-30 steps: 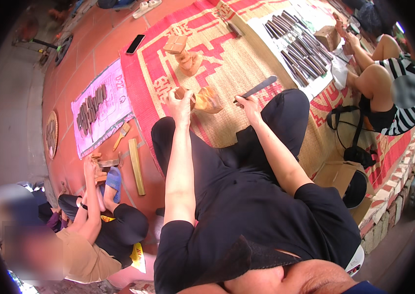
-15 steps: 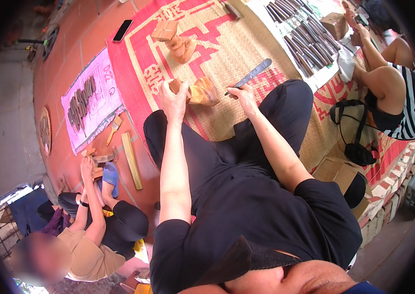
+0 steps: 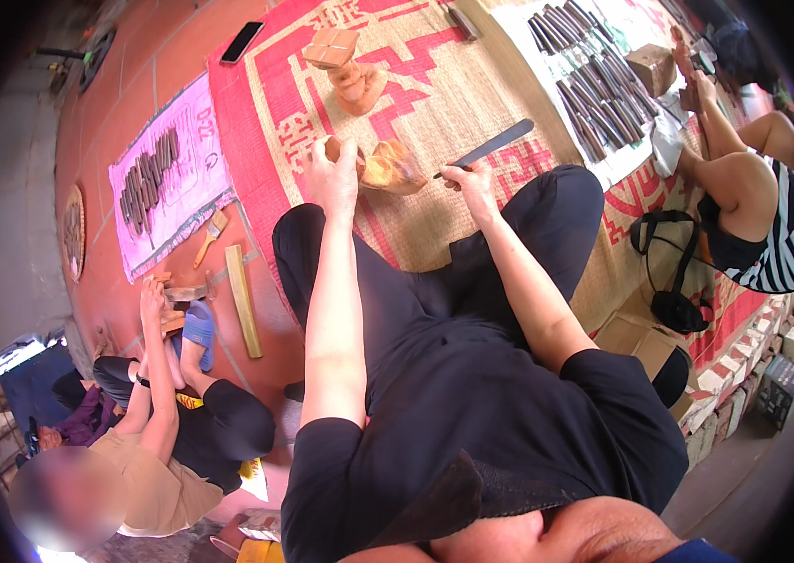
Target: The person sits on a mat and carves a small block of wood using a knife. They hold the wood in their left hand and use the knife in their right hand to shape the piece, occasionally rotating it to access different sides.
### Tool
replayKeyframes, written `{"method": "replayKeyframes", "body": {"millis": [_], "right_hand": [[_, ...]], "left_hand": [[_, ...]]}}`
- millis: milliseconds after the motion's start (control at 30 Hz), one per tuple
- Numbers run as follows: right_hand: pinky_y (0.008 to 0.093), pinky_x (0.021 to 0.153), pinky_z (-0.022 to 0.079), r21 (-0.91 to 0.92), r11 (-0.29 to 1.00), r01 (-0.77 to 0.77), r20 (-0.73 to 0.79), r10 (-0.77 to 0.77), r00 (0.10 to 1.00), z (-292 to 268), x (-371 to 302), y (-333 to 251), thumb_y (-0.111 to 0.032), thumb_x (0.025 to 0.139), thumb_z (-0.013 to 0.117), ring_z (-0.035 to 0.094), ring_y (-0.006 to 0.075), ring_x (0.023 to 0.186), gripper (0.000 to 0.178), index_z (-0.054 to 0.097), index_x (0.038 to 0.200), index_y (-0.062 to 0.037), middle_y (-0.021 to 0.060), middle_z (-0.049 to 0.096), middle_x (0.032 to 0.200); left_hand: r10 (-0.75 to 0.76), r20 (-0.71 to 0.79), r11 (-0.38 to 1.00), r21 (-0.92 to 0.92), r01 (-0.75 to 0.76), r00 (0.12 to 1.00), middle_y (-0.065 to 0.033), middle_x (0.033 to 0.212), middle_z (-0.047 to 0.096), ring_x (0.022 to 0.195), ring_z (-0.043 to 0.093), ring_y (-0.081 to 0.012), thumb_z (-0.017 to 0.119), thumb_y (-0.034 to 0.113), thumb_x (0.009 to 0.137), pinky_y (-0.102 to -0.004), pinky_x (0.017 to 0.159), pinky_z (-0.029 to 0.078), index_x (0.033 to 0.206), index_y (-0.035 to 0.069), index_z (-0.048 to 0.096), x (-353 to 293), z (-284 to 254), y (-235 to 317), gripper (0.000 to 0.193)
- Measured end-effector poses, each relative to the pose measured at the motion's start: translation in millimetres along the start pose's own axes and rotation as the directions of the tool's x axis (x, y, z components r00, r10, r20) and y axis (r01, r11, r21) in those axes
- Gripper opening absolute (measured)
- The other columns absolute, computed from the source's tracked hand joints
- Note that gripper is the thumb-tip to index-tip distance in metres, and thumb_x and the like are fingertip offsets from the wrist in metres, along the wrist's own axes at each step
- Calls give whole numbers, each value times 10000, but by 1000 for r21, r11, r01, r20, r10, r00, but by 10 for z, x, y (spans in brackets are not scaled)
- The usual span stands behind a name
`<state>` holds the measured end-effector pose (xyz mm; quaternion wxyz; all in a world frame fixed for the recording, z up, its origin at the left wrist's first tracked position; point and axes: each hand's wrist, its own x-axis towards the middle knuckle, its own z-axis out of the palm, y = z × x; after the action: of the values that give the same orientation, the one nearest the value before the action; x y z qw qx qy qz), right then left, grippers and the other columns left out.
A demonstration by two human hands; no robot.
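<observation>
My left hand (image 3: pixel 332 180) is closed round the squared block end of a wooden carving (image 3: pixel 395 169), lying on its side just above the mat. The carving's rounded, streaked end sticks out to the right of my fingers. My right hand (image 3: pixel 475 186) is closed on a long, flat, dark carving tool (image 3: pixel 500 141). Its broad end slants up to the right, while its narrow tip points left toward the carving, close to its right end. Beyond them stands a similar carved wooden figure (image 3: pixel 357 86) with a square block on top.
A patterned red and straw mat (image 3: pixel 289 75) lies under the work. Many dark tools (image 3: pixel 603 94) lie on a white sheet at far right; others (image 3: pixel 148 178) rest on a pink cloth at left. A phone (image 3: pixel 242 43), brush (image 3: pixel 211 235) and wooden strip (image 3: pixel 243 300) lie around. People sit at both sides.
The dark tool has turned in my right hand, and its flat face looks darker. My left hand still holds the carving. The whole view has shifted slightly.
</observation>
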<state>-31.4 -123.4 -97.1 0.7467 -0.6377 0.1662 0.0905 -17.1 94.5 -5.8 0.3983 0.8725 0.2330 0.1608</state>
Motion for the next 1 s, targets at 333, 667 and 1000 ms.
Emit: {"method": "replayKeyframes", "body": {"millis": [333, 667, 1000], "right_hand": [[244, 732, 458, 11, 998, 55, 169, -56, 984, 170, 159, -23, -64, 798, 696, 630, 120, 835, 92, 697, 883, -30, 36, 693, 860], [267, 736, 498, 77, 994, -79, 220, 60, 974, 218, 156, 115, -89, 750, 723, 645, 129, 786, 183, 702, 907, 2, 68, 698, 811], [231, 580, 463, 271, 947, -171, 61, 160, 985, 241, 271, 304, -101, 760, 726, 598, 114, 601, 123, 668, 801, 0, 71, 688, 755]], "left_hand": [[324, -32, 924, 226, -308, 946, -130, 944, 555, 904, 564, -338, 742, 335, 704, -445, 791, 473, 972, 75, 623, -249, 278, 214, 392], [381, 6, 892, 261, -369, 925, -133, 934, 549, 905, 561, -334, 761, 313, 706, -435, 806, 465, 994, 48, 608, -302, 292, 292, 421], [402, -2, 885, 260, -387, 916, -137, 923, 548, 902, 563, -336, 753, 320, 709, -438, 816, 458, 984, 44, 603, -283, 306, 266, 418]]}}
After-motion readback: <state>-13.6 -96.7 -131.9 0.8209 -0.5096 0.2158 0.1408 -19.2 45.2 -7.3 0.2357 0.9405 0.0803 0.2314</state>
